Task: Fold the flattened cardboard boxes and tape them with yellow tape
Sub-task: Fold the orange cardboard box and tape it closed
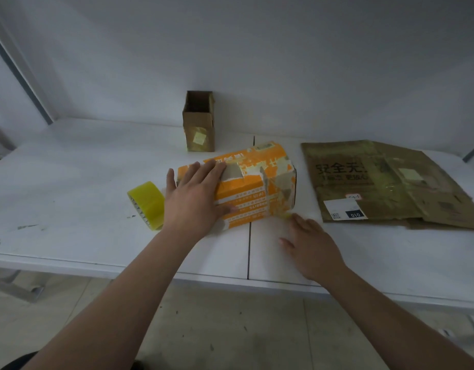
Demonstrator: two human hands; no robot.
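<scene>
White surface (70,169): yellow tape roll (146,202) and flattened brown cardboard boxes (385,182) flank the orange cardboard box (252,188); my left fingers (214,166) flat on it, right fingers (300,222) loose.

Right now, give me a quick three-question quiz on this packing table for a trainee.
1. True or false: the left hand lies flat on the orange box.
2. Where is the tape roll? A) left of that box B) atop that box C) right of that box
3. Fill in: the flat boxes lie to the orange box's ____.
Key: 1 true; 2 A; 3 right.
</scene>
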